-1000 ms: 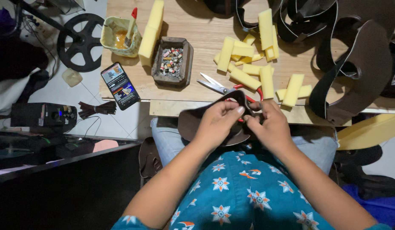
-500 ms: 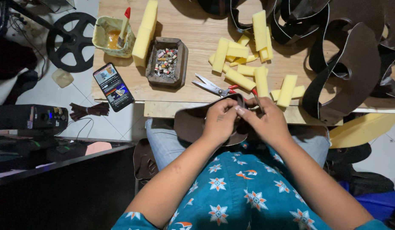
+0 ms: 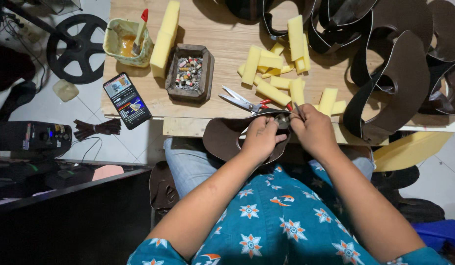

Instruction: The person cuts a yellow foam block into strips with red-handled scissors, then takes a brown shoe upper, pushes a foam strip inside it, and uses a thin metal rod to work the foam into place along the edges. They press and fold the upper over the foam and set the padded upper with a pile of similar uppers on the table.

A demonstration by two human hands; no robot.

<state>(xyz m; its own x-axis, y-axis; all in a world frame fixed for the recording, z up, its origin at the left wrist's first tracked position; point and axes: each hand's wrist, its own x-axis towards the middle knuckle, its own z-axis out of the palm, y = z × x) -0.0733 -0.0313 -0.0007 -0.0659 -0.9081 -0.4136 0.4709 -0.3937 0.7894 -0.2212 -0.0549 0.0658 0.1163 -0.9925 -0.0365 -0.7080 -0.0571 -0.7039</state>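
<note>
A curved brown leather piece (image 3: 221,140) lies over my lap at the front edge of the wooden table (image 3: 222,46). My left hand (image 3: 261,138) presses down on it, fingers pinching a small grey part at its top edge. My right hand (image 3: 313,130) meets the left at that same spot and pinches a thin grey tool (image 3: 297,110) that sticks up from its fingers. Red-handled scissors (image 3: 242,102) lie on the table just beyond my hands, blades open and pointing left.
Several yellow foam blocks (image 3: 269,78) are scattered mid-table, and a long one (image 3: 164,35) lies by a glue cup with a brush (image 3: 126,38). A brown tray of small bits (image 3: 190,73), a phone (image 3: 126,100) and stacked dark leather pieces (image 3: 399,73) are also there. A black wheel (image 3: 75,46) lies on the floor.
My hands stay together on the leather piece with only small finger moves. The view has shifted slightly.
</note>
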